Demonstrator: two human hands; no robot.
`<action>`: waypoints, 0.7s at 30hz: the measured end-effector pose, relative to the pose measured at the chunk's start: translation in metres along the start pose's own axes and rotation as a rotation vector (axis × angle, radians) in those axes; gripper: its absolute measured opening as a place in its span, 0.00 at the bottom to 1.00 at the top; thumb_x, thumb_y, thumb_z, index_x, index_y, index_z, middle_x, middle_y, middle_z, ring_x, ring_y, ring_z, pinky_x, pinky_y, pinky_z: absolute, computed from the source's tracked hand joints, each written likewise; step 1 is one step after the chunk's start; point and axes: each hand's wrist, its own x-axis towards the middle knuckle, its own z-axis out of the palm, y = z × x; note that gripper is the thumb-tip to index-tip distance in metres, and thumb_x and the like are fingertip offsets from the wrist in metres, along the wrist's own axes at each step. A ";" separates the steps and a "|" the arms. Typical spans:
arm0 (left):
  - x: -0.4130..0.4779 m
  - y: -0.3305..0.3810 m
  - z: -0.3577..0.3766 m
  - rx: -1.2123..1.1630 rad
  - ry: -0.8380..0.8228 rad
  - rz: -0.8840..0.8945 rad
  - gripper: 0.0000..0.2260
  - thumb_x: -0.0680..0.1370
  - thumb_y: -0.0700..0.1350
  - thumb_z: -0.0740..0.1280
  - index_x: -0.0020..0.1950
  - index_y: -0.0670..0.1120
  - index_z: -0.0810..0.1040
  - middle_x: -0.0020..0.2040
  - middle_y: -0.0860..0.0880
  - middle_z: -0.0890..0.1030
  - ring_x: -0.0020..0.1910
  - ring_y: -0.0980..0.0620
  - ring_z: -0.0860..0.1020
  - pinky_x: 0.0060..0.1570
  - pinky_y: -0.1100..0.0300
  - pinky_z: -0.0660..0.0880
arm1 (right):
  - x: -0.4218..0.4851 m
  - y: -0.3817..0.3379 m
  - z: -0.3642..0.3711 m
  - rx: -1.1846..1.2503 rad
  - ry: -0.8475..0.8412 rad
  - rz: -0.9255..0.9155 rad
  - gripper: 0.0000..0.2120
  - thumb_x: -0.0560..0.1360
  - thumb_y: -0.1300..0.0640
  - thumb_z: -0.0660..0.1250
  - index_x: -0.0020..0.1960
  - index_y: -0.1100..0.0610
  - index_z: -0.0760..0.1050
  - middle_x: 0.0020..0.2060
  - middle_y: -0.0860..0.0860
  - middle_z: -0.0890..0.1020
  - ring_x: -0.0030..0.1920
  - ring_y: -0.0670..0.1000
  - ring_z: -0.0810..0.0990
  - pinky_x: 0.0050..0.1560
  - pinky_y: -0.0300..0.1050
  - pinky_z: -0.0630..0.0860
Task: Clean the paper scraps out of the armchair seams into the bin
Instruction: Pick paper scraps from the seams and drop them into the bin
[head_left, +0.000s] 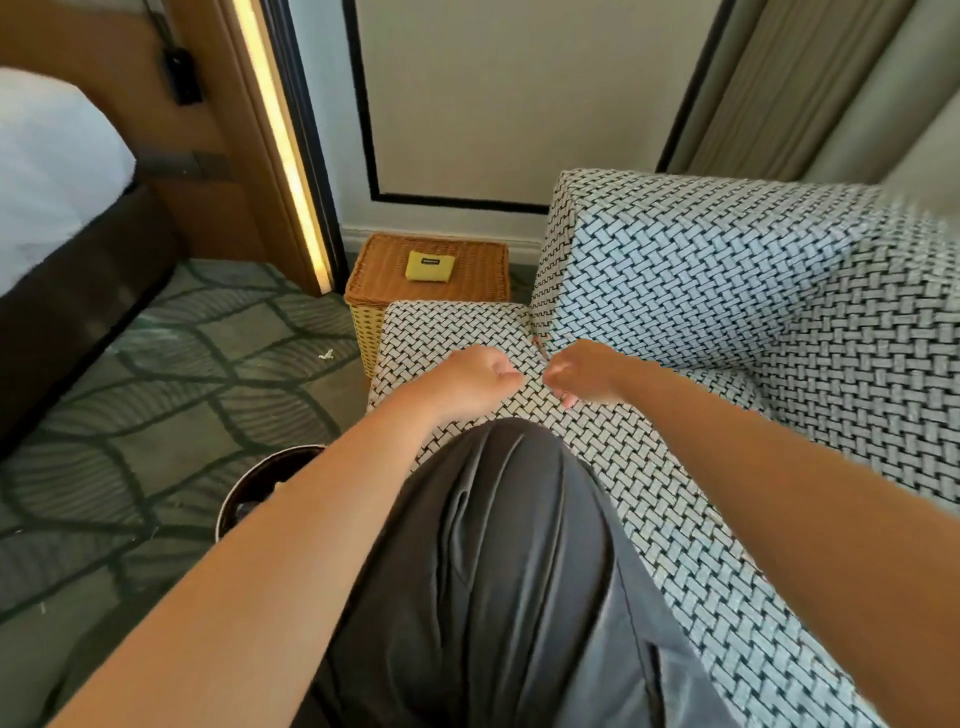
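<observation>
Both hands were down on the armchair (727, 291) seat, close together, just short of the seam (540, 332) where cushion met arm. The left hand (478, 376) had its fingers curled in tight, and the right hand (584, 374) was blurred with its fingers tucked under. Whether either held a scrap could not be told. A dark-trousered knee (509, 519) rested on the cushion. The bin (244, 493) stood on the carpet (182, 364) beside the chair, half hidden under the left forearm. One white paper scrap (326, 355) lay on the carpet, well apart from the bin.
</observation>
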 end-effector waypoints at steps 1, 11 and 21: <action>0.004 0.012 0.008 0.008 -0.014 0.019 0.13 0.81 0.50 0.58 0.60 0.44 0.74 0.54 0.49 0.77 0.55 0.52 0.75 0.54 0.58 0.69 | -0.008 0.014 -0.005 -0.004 0.003 0.033 0.15 0.80 0.54 0.56 0.61 0.60 0.73 0.53 0.57 0.80 0.45 0.49 0.79 0.66 0.53 0.67; 0.036 0.101 0.098 0.128 -0.184 0.146 0.16 0.81 0.51 0.57 0.63 0.44 0.72 0.55 0.47 0.76 0.48 0.52 0.75 0.45 0.61 0.71 | -0.096 0.136 -0.015 0.143 0.062 0.273 0.15 0.80 0.57 0.56 0.62 0.62 0.73 0.58 0.58 0.78 0.54 0.54 0.80 0.58 0.44 0.70; 0.028 0.133 0.234 0.176 -0.421 0.172 0.17 0.80 0.51 0.57 0.65 0.46 0.72 0.50 0.50 0.75 0.45 0.50 0.71 0.38 0.63 0.69 | -0.208 0.251 0.085 0.267 0.175 0.546 0.13 0.79 0.60 0.57 0.56 0.63 0.77 0.53 0.58 0.81 0.51 0.55 0.79 0.53 0.44 0.75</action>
